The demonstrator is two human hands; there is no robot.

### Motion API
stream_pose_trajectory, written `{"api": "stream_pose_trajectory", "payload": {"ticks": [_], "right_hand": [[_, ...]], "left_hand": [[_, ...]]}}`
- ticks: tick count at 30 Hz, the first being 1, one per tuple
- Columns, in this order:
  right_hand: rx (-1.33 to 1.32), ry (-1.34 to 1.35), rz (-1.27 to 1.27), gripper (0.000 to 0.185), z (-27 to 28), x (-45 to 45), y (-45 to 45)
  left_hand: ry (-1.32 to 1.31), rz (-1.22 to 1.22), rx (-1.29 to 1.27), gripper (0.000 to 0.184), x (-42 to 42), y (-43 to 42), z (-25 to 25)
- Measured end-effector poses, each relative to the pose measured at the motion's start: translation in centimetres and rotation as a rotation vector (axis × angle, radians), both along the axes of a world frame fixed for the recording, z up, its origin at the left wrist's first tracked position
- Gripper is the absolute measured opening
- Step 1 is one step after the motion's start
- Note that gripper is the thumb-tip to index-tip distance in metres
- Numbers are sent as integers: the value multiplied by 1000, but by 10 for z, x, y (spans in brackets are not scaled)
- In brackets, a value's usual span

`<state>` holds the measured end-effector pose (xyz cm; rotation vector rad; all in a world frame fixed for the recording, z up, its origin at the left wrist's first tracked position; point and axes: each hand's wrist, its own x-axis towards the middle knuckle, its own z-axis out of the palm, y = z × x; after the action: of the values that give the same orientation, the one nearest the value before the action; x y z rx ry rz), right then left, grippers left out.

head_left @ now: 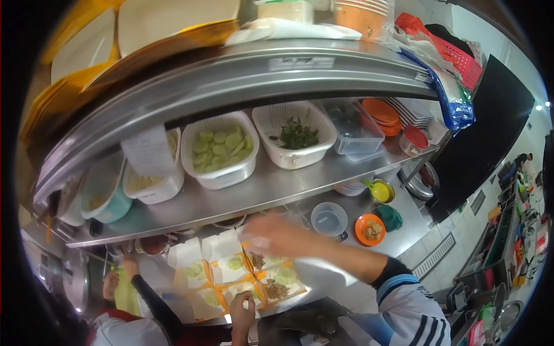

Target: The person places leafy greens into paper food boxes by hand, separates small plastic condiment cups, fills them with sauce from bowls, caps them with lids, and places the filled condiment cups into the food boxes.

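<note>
Part-filled takeout boxes point(224, 273) around 6-7 o'clock. Right hand point(270, 233)'s a blur over them, left hand point(242, 314)'s pinched narrow at 6:30; can't tell if either's holding anything tbh.

Evenly bright indoor light; small lamps point(543, 107) glow at far right. Glare on steel counter point(323, 271); sheen along shelf point(277, 173). Raised right hand point(265, 233) motion-blurred. Heavy fisheye bowing, black corners. Background kitchen soft; paper note point(147, 151) illegible.

My head-worn camera faces forward and down, covering the silver metal shelf point(277, 185) and white-and-orange open boxes point(186, 255)
</note>
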<state>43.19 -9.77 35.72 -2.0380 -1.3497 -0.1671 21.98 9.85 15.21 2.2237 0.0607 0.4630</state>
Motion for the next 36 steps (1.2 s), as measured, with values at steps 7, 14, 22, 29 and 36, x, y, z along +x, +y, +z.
{"api": "stream_pose_trajectory", "payload": {"ticks": [7,14,22,29,36], "right_hand": [[-187,-609,-540,40,57,88,-128],[-48,-398,-246,37,68,45,-162],[-159,-115,-74,37,110,135,-159],[-423,-311,-113,18,114,163,-145],[750,402,-166,10,107,93,-152]], "left_hand": [[-276,-199,-65,24,120,-88,151],[-402,-140,533,49,207,-140,238],[-429,-68,391,49,192,-160,219],[-439,-50,424,44,200,-159,224],[-387,-63,349,59,216,-162,251]]}}
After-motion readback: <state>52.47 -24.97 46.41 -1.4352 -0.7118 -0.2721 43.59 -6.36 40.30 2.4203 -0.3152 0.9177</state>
